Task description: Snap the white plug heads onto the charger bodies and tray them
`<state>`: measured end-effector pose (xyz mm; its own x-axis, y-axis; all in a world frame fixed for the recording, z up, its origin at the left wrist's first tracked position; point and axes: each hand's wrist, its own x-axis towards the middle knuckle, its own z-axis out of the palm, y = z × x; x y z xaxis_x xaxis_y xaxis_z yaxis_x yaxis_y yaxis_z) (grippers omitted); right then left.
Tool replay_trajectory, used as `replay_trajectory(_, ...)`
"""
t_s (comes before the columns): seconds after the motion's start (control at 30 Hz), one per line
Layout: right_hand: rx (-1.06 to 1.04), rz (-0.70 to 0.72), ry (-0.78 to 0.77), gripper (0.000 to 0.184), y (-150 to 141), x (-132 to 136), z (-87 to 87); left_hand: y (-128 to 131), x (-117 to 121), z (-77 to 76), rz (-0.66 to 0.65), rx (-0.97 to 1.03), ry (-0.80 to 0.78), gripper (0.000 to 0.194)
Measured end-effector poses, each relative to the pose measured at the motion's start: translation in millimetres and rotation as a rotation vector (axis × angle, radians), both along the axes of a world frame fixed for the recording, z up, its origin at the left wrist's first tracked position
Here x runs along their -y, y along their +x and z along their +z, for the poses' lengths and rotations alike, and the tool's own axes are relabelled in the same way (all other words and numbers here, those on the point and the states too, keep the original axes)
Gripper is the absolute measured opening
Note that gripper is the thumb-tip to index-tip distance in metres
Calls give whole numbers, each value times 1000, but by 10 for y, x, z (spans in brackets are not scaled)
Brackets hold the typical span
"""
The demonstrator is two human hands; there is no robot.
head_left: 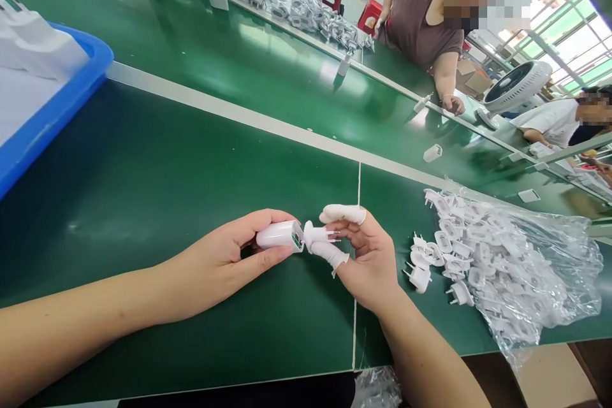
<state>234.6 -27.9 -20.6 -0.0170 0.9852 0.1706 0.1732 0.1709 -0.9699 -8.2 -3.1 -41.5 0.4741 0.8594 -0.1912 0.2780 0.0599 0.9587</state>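
Between the fingers of my left hand (248,255) lies a white charger housing (277,236), its right end uncovered so that a green circuit board shows inside. My right hand (366,252), with white covers on thumb and forefinger, pinches a white two-pin plug cap (315,234). The cap's pins point right, and its flat side faces the open end of the housing. The two parts are very close; whether they touch I cannot tell. Both hands are above the green table (215,185).
To the right, a clear plastic bag (564,255) spills many plug caps (459,248). A blue tray (102,54) stands at the left. Beyond a pale strip, scattered chargers (433,153) lie on a green surface. Across sit a person in brown (418,6) and a fan (519,86).
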Motion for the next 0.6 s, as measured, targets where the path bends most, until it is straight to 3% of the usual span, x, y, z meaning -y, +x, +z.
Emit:
replay_trajectory(0.23, 98, 37, 115, 15, -25, 31, 32, -10, 5, -9, -48, -6, 82, 45)
replay_trajectory(0.6, 150, 12, 226, 16, -38, 96, 67, -17, -14, -24, -75, -32, 189, 34)
